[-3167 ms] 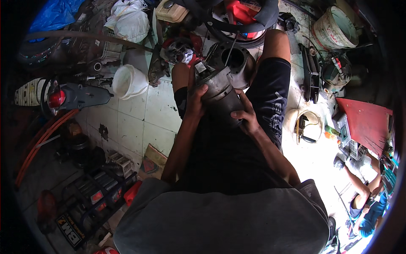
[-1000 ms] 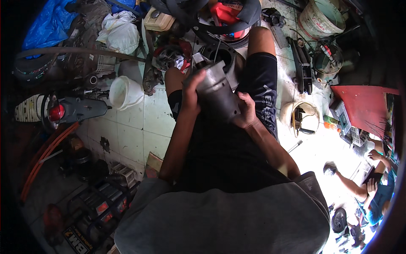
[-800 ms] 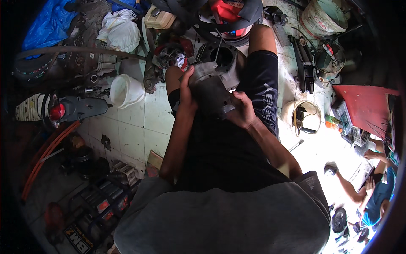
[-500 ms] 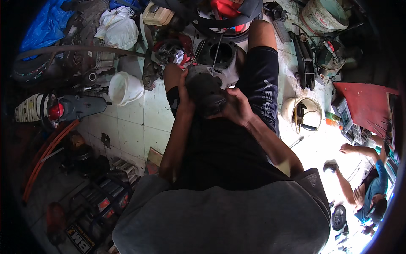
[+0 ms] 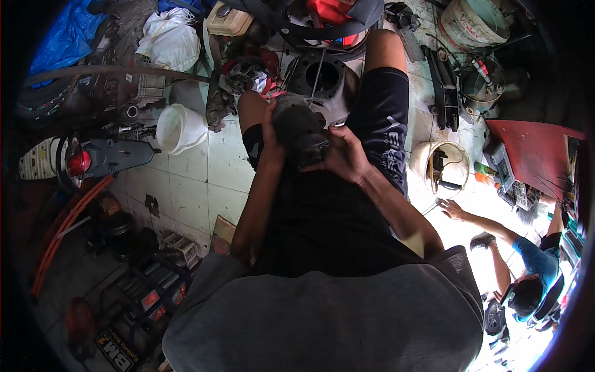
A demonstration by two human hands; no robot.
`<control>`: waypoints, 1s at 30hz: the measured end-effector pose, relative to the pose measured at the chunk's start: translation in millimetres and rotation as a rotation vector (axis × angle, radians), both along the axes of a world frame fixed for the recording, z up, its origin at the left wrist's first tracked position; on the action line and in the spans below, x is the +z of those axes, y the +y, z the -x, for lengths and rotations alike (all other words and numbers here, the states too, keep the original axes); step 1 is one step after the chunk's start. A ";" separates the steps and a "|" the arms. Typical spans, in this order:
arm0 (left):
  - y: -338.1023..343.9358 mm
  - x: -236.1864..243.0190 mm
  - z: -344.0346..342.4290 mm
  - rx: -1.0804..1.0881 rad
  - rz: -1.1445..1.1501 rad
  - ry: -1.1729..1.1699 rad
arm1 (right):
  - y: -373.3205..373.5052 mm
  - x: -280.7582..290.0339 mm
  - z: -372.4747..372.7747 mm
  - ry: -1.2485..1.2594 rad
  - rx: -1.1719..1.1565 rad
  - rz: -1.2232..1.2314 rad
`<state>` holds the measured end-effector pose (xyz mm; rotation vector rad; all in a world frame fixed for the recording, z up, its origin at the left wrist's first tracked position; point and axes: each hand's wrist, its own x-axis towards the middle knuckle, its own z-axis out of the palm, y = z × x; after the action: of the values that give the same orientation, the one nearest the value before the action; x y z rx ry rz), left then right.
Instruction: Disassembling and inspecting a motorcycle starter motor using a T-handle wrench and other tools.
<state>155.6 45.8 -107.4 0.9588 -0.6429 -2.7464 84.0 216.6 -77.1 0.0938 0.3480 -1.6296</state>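
Note:
A dark metal cylindrical part (image 5: 297, 127) is held between my hands over my lap. My left hand (image 5: 271, 133) grips its left side, fingers mostly hidden behind it. On the lower right, my right hand (image 5: 347, 155) is wrapped around it with the thumb pointing up. Just beyond, between my knees, stands a grey metal housing (image 5: 336, 103) with a round bore and a thin upright rod (image 5: 317, 80), its lower part hidden by the held piece.
A white bucket (image 5: 180, 127) is to the left, a cream bucket (image 5: 421, 164) to the right. A co-worker (image 5: 533, 260) at lower right stretches a hand toward a tool on the tiles. A tire (image 5: 297, 31), motorcycle parts (image 5: 118, 158) and a red panel (image 5: 530, 149) surround me.
The part in my hands has turned, its lower end rising slightly and looking darker. The co-worker has leaned forward and reached toward the tool beside the cream bucket.

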 end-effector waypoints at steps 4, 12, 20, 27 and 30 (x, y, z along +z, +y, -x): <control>-0.1 -1.2 -1.1 0.004 0.038 0.000 | -0.4 -4.4 -0.8 -0.009 0.002 -0.011; -2.7 -5.2 -4.2 0.060 0.042 0.043 | 0.3 -1.4 -3.0 0.056 -0.003 -0.013; 1.1 3.5 -8.4 0.042 0.132 0.256 | -0.5 -7.3 -4.6 0.085 0.011 -0.024; 10.8 41.9 0.1 -0.012 0.346 0.495 | 0.4 -9.4 -5.4 0.121 -0.013 -0.040; 12.7 41.5 -0.2 0.017 0.408 0.417 | 0.5 -4.9 -4.8 0.118 -0.014 -0.052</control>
<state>155.7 58.5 -65.9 0.2911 -1.0419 -2.5295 88.8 217.1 -81.9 0.0400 0.4811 -1.6443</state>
